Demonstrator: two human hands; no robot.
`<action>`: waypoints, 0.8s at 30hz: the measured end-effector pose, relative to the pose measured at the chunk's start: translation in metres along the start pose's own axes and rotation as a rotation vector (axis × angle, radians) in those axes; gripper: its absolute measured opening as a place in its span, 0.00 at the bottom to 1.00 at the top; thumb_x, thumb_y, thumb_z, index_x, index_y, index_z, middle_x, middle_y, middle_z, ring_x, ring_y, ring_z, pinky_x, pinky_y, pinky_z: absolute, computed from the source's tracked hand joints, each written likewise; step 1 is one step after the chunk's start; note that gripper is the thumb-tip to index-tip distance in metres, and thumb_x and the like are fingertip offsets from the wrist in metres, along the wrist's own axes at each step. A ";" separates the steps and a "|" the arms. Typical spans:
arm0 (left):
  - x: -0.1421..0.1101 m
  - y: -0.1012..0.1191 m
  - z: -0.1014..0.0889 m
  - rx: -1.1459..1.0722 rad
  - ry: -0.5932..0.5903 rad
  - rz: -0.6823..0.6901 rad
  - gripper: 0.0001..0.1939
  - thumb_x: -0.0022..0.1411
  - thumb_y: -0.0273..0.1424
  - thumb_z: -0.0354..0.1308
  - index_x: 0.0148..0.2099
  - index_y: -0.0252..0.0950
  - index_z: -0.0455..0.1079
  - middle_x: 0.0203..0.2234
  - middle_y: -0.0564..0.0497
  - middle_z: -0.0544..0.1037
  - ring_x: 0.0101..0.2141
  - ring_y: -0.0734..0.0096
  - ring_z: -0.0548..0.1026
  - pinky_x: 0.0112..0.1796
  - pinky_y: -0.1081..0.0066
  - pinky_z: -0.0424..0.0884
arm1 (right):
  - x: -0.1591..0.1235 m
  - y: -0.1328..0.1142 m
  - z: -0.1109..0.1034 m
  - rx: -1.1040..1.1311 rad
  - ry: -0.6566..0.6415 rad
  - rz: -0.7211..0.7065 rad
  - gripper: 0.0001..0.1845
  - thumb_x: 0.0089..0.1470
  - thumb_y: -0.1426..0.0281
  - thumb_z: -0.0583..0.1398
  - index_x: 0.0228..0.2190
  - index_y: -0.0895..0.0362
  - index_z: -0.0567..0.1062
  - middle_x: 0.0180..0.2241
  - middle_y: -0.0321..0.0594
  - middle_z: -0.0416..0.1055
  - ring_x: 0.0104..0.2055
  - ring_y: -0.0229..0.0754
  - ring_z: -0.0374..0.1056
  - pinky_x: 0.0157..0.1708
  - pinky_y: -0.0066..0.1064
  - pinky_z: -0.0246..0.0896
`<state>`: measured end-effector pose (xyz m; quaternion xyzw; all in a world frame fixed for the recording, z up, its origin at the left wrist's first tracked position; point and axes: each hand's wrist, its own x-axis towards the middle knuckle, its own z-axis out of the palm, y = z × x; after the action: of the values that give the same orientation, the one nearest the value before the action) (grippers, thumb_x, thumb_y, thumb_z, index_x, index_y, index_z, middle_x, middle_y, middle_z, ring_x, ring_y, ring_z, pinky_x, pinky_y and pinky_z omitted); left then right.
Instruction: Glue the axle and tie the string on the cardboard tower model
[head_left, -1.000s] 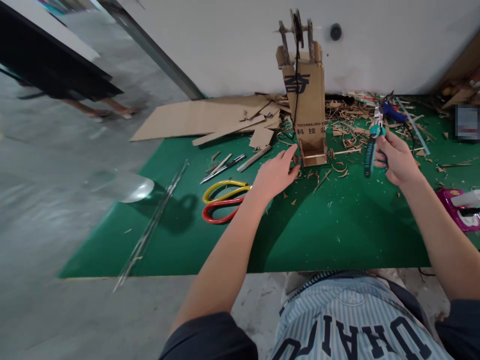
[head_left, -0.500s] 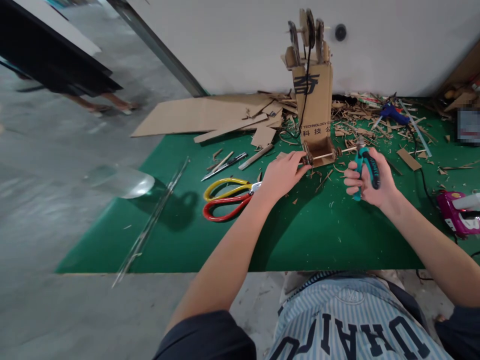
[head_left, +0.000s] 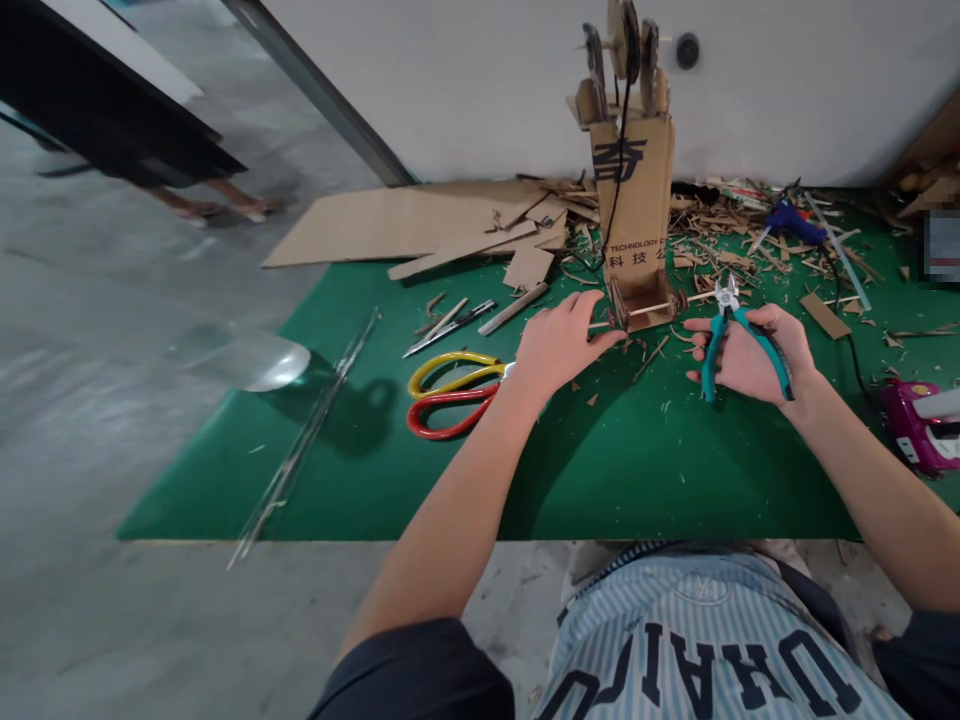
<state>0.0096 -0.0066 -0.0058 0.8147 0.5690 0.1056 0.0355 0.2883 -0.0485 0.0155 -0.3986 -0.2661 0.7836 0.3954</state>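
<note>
My right hand [head_left: 757, 350] holds diagonal cutting pliers [head_left: 727, 325] with teal and black handles, now spread apart. The plier jaws are at the right end of a thin wooden stick [head_left: 701, 296]. This stick runs through the base of an upright cardboard model [head_left: 636, 190], with small cardboard discs [head_left: 681, 302] on it at both sides. My left hand [head_left: 559, 340] is at the stick's left end, thumb and fingers parted around it. The thumb tip is close to the left disc [head_left: 617, 305]; whether they touch I cannot tell.
Scissors [head_left: 456, 395] with yellow and red handles lie left of my forearm. Near them are a craft knife [head_left: 450, 328] and clear thin rods [head_left: 307, 435]. Cardboard scraps [head_left: 720, 240], a blue glue gun [head_left: 795, 222] and a magenta tool [head_left: 919, 425] are on the green mat [head_left: 637, 480].
The plier handles have opened wide in my right hand, and its fingers have loosened. My left fingers have moved off the left disc, exposing the stick's end.
</note>
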 end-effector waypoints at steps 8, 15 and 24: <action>-0.003 -0.001 -0.005 -0.065 0.101 0.104 0.26 0.72 0.44 0.58 0.64 0.35 0.65 0.57 0.38 0.74 0.57 0.51 0.75 0.56 0.58 0.73 | 0.002 -0.002 -0.002 -0.095 0.184 0.047 0.14 0.54 0.56 0.62 0.36 0.52 0.73 0.32 0.46 0.75 0.33 0.49 0.73 0.33 0.46 0.78; -0.002 0.010 0.003 -0.026 0.147 0.177 0.21 0.75 0.37 0.52 0.65 0.36 0.65 0.59 0.38 0.72 0.62 0.48 0.70 0.63 0.51 0.66 | 0.005 -0.011 -0.002 -0.316 0.269 0.201 0.13 0.59 0.56 0.65 0.36 0.52 0.73 0.29 0.45 0.76 0.31 0.48 0.75 0.29 0.46 0.81; 0.002 -0.010 0.003 -0.202 0.067 0.161 0.24 0.68 0.35 0.63 0.63 0.34 0.68 0.58 0.38 0.75 0.54 0.49 0.77 0.56 0.52 0.75 | 0.011 -0.033 -0.001 -0.522 0.342 0.247 0.13 0.65 0.57 0.61 0.35 0.54 0.73 0.27 0.40 0.75 0.31 0.44 0.75 0.27 0.39 0.80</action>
<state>0.0017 -0.0013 -0.0107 0.8461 0.4890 0.1921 0.0896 0.2988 -0.0214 0.0343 -0.6414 -0.3371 0.6529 0.2208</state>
